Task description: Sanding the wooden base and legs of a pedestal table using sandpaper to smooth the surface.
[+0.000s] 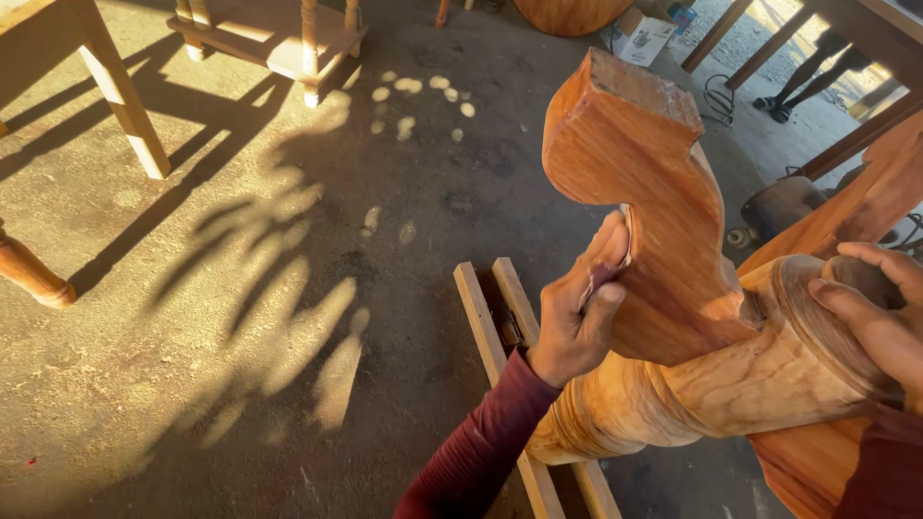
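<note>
The left hand (577, 312) pinches sandpaper (627, 235) against the curved wooden leg (654, 192); the right hand (870, 308) lies flat on the turned column (731, 384). A white cardboard box (642, 34) sits far behind on the floor (288, 288).

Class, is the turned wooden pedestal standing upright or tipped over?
Tipped over: the pedestal lies sideways, one curved leg pointing up, the right hand on its round end.

Smooth wooden pedestal (692, 375), rough-sawn end.
</note>
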